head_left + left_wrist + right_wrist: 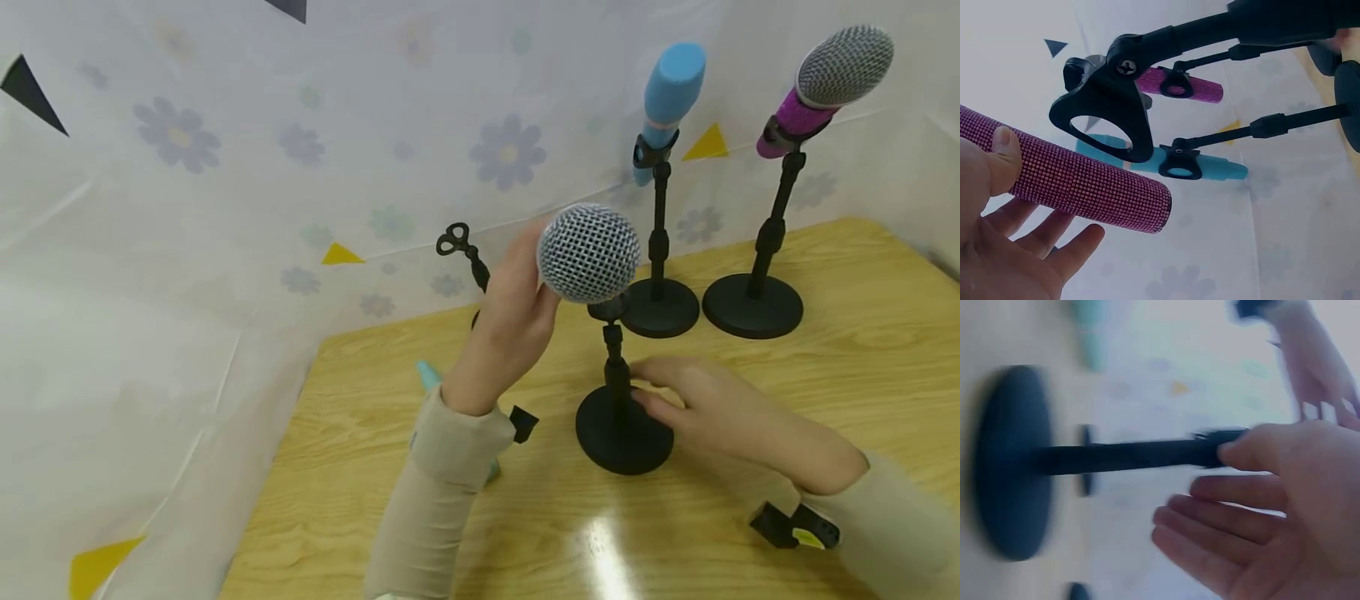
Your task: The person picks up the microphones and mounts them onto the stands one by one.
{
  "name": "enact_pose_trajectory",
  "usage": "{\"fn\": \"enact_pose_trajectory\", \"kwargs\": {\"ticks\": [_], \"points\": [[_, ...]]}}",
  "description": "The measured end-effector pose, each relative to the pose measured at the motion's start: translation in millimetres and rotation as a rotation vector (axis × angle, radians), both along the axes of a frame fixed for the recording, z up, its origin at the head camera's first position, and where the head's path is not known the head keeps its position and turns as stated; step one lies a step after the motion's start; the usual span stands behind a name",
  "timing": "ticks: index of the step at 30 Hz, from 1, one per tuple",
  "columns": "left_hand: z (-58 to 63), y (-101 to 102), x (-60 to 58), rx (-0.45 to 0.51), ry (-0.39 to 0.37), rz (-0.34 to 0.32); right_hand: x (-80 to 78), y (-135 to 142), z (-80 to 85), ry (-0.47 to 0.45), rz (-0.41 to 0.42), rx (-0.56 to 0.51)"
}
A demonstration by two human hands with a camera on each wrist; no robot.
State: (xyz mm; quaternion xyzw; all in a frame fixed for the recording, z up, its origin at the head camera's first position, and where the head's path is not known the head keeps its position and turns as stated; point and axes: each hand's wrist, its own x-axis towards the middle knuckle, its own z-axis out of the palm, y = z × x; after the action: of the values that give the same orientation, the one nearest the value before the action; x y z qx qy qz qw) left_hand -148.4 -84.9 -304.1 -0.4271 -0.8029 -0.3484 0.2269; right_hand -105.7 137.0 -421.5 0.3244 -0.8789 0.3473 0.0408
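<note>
A microphone with a silver mesh head [589,252] and a pink-purple studded handle [1091,178] is in my left hand [516,321]. The left thumb presses along the handle, the other fingers beneath it. Beside the handle's lower part, in the left wrist view, is the bare clip [1100,119] of a black desk stand. That stand's round base [625,437] rests on the table. My right hand [708,408] is at its post [1141,454], thumb by the post and fingers extended rather than wrapped around it; the right wrist view is blurred.
Behind stand a blue microphone [672,87] and a purple one with a mesh head [843,67], each clipped in a black stand. Another bare stand [455,240] is partly hidden by the left hand. A teal object [428,375] lies on the wooden table [345,442] behind the left forearm.
</note>
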Motion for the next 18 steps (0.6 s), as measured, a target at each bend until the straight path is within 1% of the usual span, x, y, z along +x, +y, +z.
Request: {"fn": "enact_pose_trajectory", "kwargs": {"ticks": [1, 3, 5, 6, 8, 10, 11, 15, 16, 18], "points": [[1.5, 2, -0.4, 0.000, 0.004, -0.022, -1.3, 1, 7.8, 0.008, -0.027, -0.069], [3.6, 4, -0.5, -0.008, 0.016, -0.052, -3.2, 1, 22.9, -0.005, -0.069, -0.211], [4.9, 6, -0.3, -0.017, 0.052, -0.077, -4.0, -2, 34.3, -0.024, -0.078, -0.346], [5.2, 7, 0.1, -0.021, 0.069, -0.086, -4.8, -5, 38.1, -0.024, -0.077, -0.392], [5.3, 8, 0.9, -0.029, 0.089, -0.097, -6.0, -11, 44.1, -0.072, -0.060, -0.456], [5.0, 8, 2.0, -0.034, 0.097, -0.104, -8.2, -16, 46.4, -0.104, -0.033, -0.489], [4.5, 8, 2.6, -0.040, 0.095, -0.104, -9.5, -18, 46.6, -0.103, -0.030, -0.492], [1.1, 6, 4.4, -0.064, 0.083, -0.110, -13.8, -22, 42.4, -0.063, -0.057, -0.503], [0.3, 6, 4.6, -0.069, 0.082, -0.116, -14.3, -21, 40.3, -0.050, -0.076, -0.494], [-1.2, 7, 4.6, -0.077, 0.078, -0.126, -15.5, -17, 34.7, -0.061, -0.114, -0.485]]}}
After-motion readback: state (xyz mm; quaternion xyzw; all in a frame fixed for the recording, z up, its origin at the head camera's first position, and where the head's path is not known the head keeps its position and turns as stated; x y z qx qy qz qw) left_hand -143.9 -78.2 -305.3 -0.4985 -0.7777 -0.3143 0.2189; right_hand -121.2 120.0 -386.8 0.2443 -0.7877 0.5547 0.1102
